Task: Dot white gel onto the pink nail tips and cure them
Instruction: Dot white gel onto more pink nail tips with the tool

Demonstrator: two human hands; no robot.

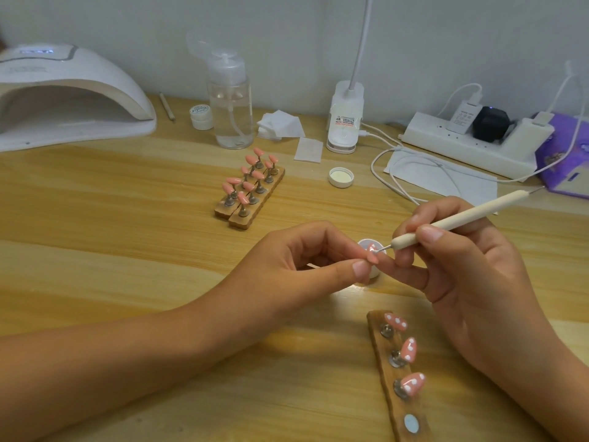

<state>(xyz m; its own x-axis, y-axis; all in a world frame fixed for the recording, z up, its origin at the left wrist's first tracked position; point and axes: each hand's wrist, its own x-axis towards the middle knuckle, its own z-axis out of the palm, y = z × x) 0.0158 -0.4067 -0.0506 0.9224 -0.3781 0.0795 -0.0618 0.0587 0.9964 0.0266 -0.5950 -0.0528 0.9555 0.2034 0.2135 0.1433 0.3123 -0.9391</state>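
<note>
Pink nail tip (372, 252) is up off the bench, pinched between thumb and forefinger of the left hand (296, 260). The fingers (357, 269) are clamped on it, just above the white gel pot (375, 272). Can't tell if a metal stem is in the pinch too.

Right hand (462, 269): fingers (428, 233) closed pen-style round the dotting tool (462, 218), metal point touching the tip's top face.

Handling, my read: very light, thin stiff plastic, glossy so slippery, and wet dots will smear. Hold by edges or underside only, never the face. Light pinch, or it pops out.

Near right: holder strip (387, 371) with three dotted tips and one bare magnet at its near end. Mid bench (127, 218): far holder block (251, 189) with plain pink tips, not yet dotted. Cure lamp (70, 100) far left, display lit.
</note>
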